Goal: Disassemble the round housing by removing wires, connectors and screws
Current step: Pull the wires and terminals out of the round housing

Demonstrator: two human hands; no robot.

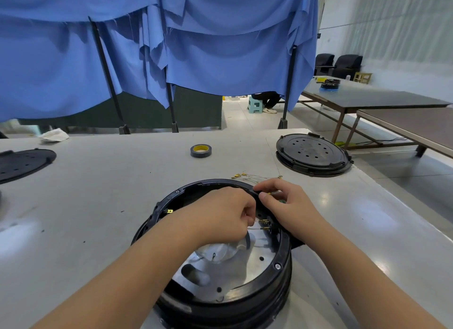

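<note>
A round black housing [279, 267] with a shiny metal plate inside stands on the grey table in front of me. My left hand [220, 216] reaches inside it, its fingers curled and pinching a thin wire near brass connectors [264, 224] at the inner right wall. My right hand [282, 203] grips the housing's rim at the far right, thumb and fingers curled over it. A second brass connector [169, 211] shows at the inner left wall. Loose thin wires with brass terminals [247, 176] lie on the table just behind the housing.
A roll of black tape [201, 150] lies at the table's middle back. A black round cover [312, 154] sits at the back right, another black cover [23, 163] at the far left. Crumpled white cloth [54, 135] lies at the back left. Blue curtains hang behind.
</note>
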